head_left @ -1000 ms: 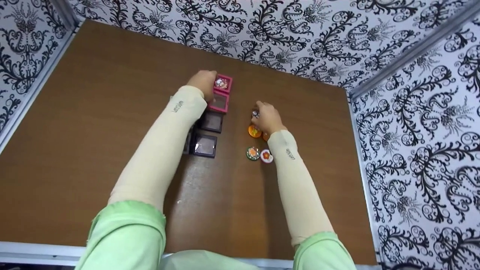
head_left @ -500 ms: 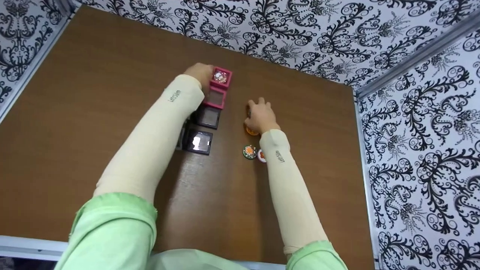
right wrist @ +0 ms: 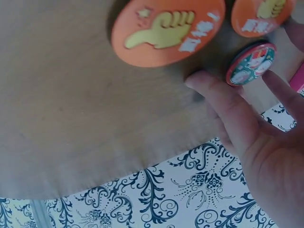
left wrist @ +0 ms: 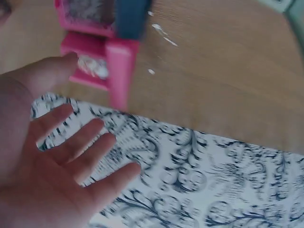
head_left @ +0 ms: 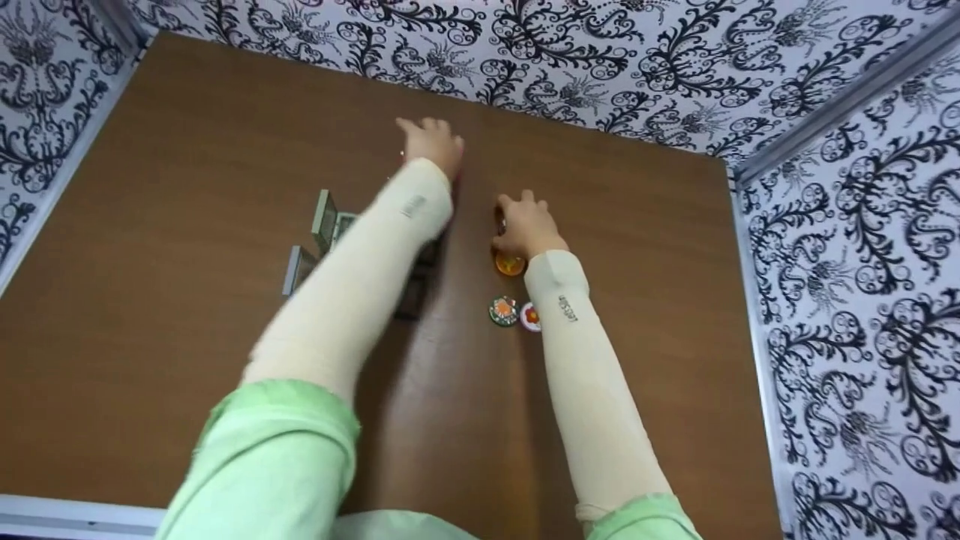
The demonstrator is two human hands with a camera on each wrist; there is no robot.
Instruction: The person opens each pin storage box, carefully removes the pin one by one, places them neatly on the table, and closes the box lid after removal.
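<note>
My left hand [head_left: 435,146] hovers over the far end of the row of boxes, fingers spread, and hides the pink boxes in the head view. The left wrist view shows its thumb beside a pink square box [left wrist: 85,45] with its lid [left wrist: 121,71] standing up. A patterned round piece [left wrist: 97,69] sits inside that box. With my right hand [head_left: 529,225] I hold a small round badge [right wrist: 251,64] between fingers and thumb; it has a red rim and a green picture, and is tilted. Two orange thumbs-up badges [right wrist: 166,33] lie close by.
Grey box lids [head_left: 324,221] stand raised left of my left forearm, which covers most of the dark boxes [head_left: 412,296]. A green badge [head_left: 504,310] and a white one with a red flower [head_left: 530,316] lie nearer me. Patterned walls [head_left: 570,82] bound the brown table.
My left hand has moved right from the left side of the pink boxes to above them, and its fingers have spread. My right hand stays about where it was, over the badges.
</note>
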